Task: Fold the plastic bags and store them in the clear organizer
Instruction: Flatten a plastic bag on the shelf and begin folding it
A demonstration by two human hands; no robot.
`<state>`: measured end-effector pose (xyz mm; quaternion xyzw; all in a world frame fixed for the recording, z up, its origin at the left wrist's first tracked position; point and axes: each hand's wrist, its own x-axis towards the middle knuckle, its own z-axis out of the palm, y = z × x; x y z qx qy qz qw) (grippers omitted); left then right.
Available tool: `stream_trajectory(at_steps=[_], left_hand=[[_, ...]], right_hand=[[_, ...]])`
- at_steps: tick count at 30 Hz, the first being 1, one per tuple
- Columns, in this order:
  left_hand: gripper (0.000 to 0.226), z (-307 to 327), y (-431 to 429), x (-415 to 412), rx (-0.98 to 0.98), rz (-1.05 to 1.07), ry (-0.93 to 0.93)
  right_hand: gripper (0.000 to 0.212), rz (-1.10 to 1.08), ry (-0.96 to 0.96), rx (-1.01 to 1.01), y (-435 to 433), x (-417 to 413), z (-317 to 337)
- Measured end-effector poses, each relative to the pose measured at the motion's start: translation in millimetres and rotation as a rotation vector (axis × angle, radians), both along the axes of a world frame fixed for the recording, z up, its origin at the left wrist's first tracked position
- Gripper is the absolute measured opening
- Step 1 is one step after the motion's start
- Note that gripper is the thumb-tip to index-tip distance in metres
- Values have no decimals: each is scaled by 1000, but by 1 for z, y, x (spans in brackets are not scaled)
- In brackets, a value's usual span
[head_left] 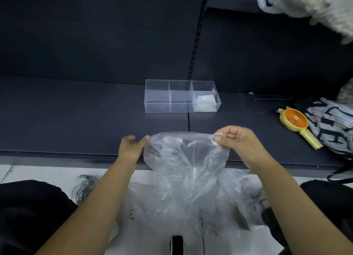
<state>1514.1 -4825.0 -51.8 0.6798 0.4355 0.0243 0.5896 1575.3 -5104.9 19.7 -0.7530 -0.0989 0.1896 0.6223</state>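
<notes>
Dark shelf (76, 111). Right hand (235, 140) pinches bag (187, 159) corner; left hand (131, 147) blurred, grip unclear. Beyond hands, organizer (156, 80) holds folded bags (205, 101); pile (238, 197) under hands not folded.

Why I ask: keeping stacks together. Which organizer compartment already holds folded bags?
The rightmost compartment of the clear organizer: folded bags lie in it, while the others look empty.

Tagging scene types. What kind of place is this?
Likely a shop or stockroom: dark retail-style shelf, with a slotted upright in its back panel, and pale tiled floor below. The clear organizer sits on the low shelf.
</notes>
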Motion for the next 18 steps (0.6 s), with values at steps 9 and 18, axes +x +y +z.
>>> stream_trajectory(at_steps=[9,18], left_hand=[[27,28,-43,2,-70,-669,-207],[8,-2,-38,-1,-121,-455,-201]], right_hand=[[10,-161,21,91,0,5,-8],[9,-325,64,68,-20,11,-16]])
